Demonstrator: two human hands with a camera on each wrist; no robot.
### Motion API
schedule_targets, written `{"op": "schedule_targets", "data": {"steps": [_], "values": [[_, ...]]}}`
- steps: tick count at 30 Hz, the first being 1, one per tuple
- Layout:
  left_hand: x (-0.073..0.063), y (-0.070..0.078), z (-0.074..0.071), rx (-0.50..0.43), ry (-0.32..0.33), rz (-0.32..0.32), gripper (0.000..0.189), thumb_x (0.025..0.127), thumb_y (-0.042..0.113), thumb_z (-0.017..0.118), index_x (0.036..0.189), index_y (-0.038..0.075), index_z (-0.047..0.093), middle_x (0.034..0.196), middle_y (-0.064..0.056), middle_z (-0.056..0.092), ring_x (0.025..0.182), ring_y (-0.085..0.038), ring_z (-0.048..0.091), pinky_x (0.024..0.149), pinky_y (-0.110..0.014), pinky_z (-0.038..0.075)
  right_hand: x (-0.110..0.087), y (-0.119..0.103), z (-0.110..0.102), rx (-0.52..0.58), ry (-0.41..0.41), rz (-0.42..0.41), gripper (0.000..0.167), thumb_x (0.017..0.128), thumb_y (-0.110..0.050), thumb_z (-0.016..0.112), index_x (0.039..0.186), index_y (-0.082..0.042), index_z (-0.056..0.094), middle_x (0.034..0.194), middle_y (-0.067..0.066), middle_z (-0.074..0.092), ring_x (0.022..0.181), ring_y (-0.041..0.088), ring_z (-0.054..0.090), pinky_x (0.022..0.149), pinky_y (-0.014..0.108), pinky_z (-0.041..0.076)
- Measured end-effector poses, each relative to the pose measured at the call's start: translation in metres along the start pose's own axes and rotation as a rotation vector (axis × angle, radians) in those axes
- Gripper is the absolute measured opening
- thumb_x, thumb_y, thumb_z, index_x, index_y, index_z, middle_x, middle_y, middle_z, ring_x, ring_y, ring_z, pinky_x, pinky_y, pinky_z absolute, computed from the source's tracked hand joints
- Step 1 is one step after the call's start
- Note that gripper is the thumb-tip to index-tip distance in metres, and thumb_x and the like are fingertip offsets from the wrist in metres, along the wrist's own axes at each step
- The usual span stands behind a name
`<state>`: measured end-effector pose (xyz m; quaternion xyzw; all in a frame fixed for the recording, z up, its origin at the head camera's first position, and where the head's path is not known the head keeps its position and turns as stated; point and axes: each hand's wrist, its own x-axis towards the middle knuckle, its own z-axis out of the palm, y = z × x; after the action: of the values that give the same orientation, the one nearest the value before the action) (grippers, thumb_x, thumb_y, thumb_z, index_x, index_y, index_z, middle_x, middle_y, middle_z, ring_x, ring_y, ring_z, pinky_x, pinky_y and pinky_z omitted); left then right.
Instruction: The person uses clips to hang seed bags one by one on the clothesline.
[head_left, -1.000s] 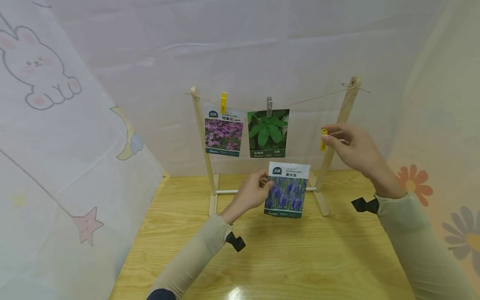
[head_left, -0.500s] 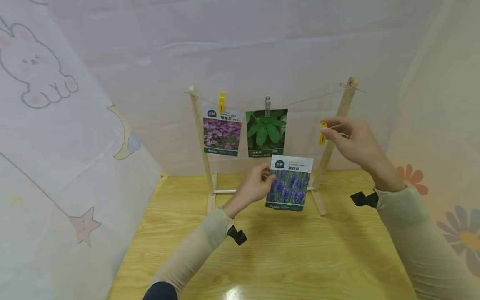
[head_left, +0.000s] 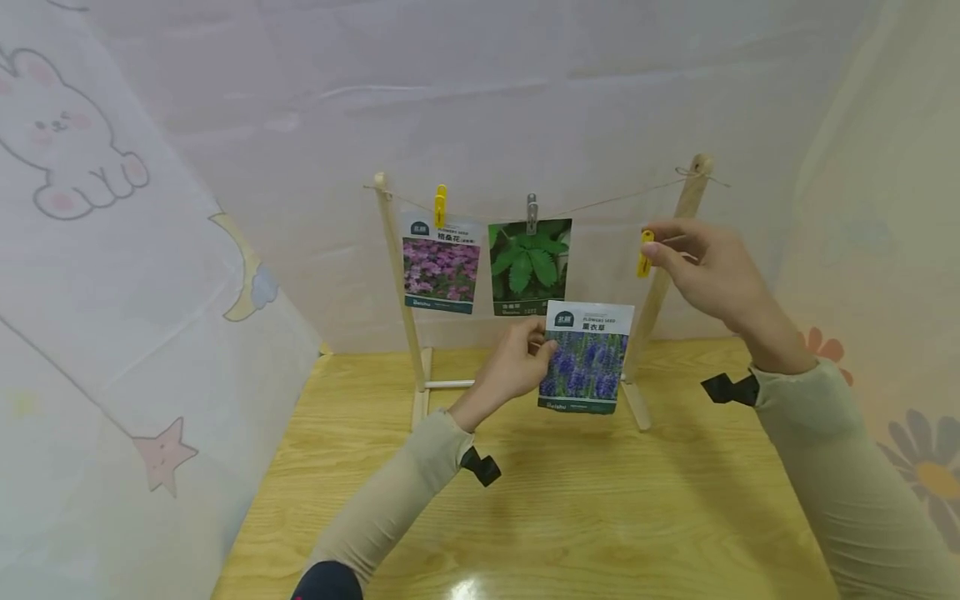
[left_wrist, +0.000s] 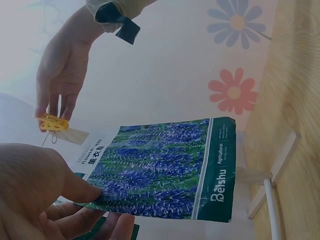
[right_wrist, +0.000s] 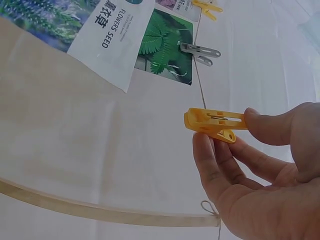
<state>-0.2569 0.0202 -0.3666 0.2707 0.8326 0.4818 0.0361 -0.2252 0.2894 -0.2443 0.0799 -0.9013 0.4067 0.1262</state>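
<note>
Between thumb and fingers, my left hand [head_left: 513,362] pinches the left edge of a seed packet with purple flowers [head_left: 588,367]. That packet is upright, in front of the stand and below the string. My right hand [head_left: 708,271] holds a yellow clothespin [right_wrist: 215,122] by thumb and fingers, near the right post. On the string [head_left: 611,200], a pink-flower seed packet [head_left: 438,271] hangs from another yellow clothespin [head_left: 440,206]. Beside it a green-leaf seed packet [head_left: 528,262] hangs from a grey clothespin [head_left: 532,214]. The purple packet covers its lower right corner in the head view.
A wooden stand has a left post [head_left: 401,283] and a right post [head_left: 686,208], with the string tied between them. It stands at the back of the wood-grain table [head_left: 570,508]. Printed cloth walls [head_left: 247,150] enclose the back and sides.
My left hand has lifted the purple-flower packet and brought it slightly right. My right hand has risen a little with the yellow clothespin. The two hanging packets stay on the string.
</note>
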Motion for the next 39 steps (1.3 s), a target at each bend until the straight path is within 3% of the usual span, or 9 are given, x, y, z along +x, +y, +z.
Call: {"op": "schedule_targets", "data": {"steps": [3,6,14,21,29,34,37,39], "values": [[0.002,0.002,-0.001,0.011,0.003,-0.019,0.030,0.110,0.016,0.060,0.137,0.003,0.063,0.112,-0.007,0.074,0.103,-0.019,0.072,0.087,-0.035,0.060,0.001,-0.003,-0.002,-0.010,0.000,0.003,0.055,0.111,-0.043,0.055,0.155,-0.011,0.055,0.148,0.025,0.061,0.144,0.052,0.049,0.113,0.073,0.040],[0.004,0.004,-0.002,0.006,-0.002,-0.023,0.033,0.111,0.016,0.059,0.141,0.002,0.061,0.115,-0.009,0.074,0.105,-0.022,0.072,0.089,-0.038,0.061,0.003,-0.005,-0.004,-0.023,0.006,-0.007,0.054,0.112,-0.043,0.055,0.154,-0.010,0.056,0.147,0.024,0.061,0.143,0.052,0.051,0.112,0.073,0.041],[0.012,0.007,-0.003,-0.013,0.034,0.010,0.028,0.111,0.016,0.057,0.136,0.003,0.061,0.108,-0.007,0.075,0.101,-0.020,0.071,0.089,-0.038,0.060,0.009,-0.010,-0.010,-0.021,0.024,-0.037,0.050,0.112,-0.041,0.054,0.152,-0.011,0.059,0.141,0.025,0.065,0.139,0.046,0.056,0.108,0.069,0.045],[0.020,0.009,-0.003,0.080,0.113,0.063,0.020,0.110,0.017,0.061,0.126,0.006,0.066,0.105,-0.004,0.078,0.096,-0.018,0.075,0.087,-0.036,0.061,0.013,-0.012,-0.014,-0.025,0.031,-0.036,0.049,0.112,-0.044,0.053,0.150,-0.014,0.061,0.137,0.025,0.069,0.126,0.031,0.062,0.104,0.062,0.046],[0.027,0.014,0.000,0.099,0.148,0.079,0.016,0.110,0.018,0.062,0.121,0.007,0.066,0.108,-0.005,0.080,0.095,-0.016,0.075,0.081,-0.033,0.061,0.020,-0.016,-0.016,-0.007,0.079,-0.070,0.042,0.110,-0.041,0.059,0.144,-0.017,0.068,0.126,0.003,0.074,0.116,0.008,0.064,0.104,0.056,0.048],[0.032,0.016,0.001,0.103,0.170,0.109,0.014,0.110,0.018,0.062,0.118,0.008,0.066,0.103,-0.005,0.081,0.085,-0.013,0.074,0.070,-0.029,0.054,0.023,-0.018,-0.016,0.011,0.135,-0.102,0.038,0.109,-0.036,0.063,0.138,-0.014,0.072,0.119,-0.011,0.069,0.126,0.016,0.065,0.097,0.031,0.052],[0.036,0.019,0.001,0.094,0.175,0.126,0.017,0.110,0.018,0.062,0.121,0.006,0.066,0.106,-0.007,0.081,0.086,-0.014,0.075,0.069,-0.028,0.055,0.024,-0.018,-0.017,0.020,0.168,-0.120,0.036,0.108,-0.034,0.065,0.135,-0.013,0.074,0.111,-0.018,0.070,0.117,0.008,0.065,0.085,0.019,0.047],[0.038,0.020,0.001,0.089,0.180,0.134,0.020,0.110,0.018,0.062,0.124,0.005,0.066,0.109,-0.009,0.081,0.088,-0.015,0.075,0.070,-0.027,0.055,0.026,-0.018,-0.018,0.036,0.179,-0.125,0.035,0.107,-0.034,0.067,0.134,-0.013,0.075,0.107,-0.020,0.071,0.111,0.001,0.063,0.084,0.018,0.047]]}}
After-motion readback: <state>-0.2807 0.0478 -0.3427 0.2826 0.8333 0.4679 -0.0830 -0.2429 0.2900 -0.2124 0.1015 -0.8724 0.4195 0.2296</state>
